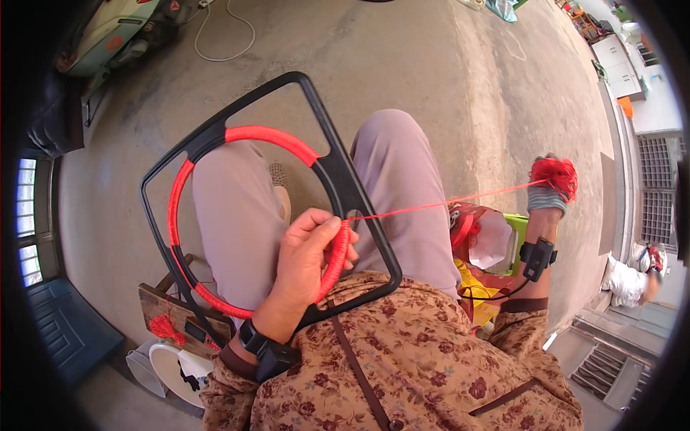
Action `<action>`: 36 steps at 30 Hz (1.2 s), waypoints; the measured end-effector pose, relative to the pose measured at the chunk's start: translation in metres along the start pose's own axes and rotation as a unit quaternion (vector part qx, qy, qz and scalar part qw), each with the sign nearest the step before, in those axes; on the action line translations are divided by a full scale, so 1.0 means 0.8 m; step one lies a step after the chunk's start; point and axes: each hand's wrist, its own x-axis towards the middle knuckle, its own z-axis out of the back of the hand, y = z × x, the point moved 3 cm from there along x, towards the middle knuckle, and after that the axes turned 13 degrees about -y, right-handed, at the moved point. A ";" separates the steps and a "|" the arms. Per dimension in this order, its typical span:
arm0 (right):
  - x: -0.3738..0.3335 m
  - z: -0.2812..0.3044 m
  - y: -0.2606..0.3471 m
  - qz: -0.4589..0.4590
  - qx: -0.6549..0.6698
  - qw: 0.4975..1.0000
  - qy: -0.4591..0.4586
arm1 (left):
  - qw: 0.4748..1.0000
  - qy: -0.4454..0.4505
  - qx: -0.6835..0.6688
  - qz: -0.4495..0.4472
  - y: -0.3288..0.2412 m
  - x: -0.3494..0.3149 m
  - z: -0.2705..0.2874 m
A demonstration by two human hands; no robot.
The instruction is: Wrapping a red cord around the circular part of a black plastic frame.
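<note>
Across my lap lies a black, rounded four-sided frame with a round inner ring, much of it wrapped in red cord. My left hand is closed around the ring's near right part, thumb and fingers pinching the tightly wound cord. From beside that pinch a taut strand of red cord runs rightward. It leads to my right hand, which wears a grey striped glove and is stretched far out to the right. A loose bundle of red cord is gripped in it; most of its fingers are hidden.
By my right knee stands a green container with red and white material, beside a yellow bag. At left, a wooden stool carries a small red cord tangle, near a white basin. A scooter stands far left.
</note>
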 end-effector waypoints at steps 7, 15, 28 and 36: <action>0.150 0.064 0.236 -0.474 0.658 0.563 0.159 | 0.998 -0.030 0.043 -0.042 0.008 -0.005 0.006; 0.250 0.174 0.408 0.274 0.468 0.840 -0.006 | 0.967 -0.045 0.157 -0.195 0.021 0.004 0.016; 0.242 0.168 0.387 0.138 0.614 0.765 0.135 | 0.971 -0.012 0.161 -0.177 0.004 -0.007 0.010; 0.167 0.200 0.376 0.222 0.538 0.795 0.173 | 0.994 0.034 0.030 -0.097 0.003 -0.006 -0.004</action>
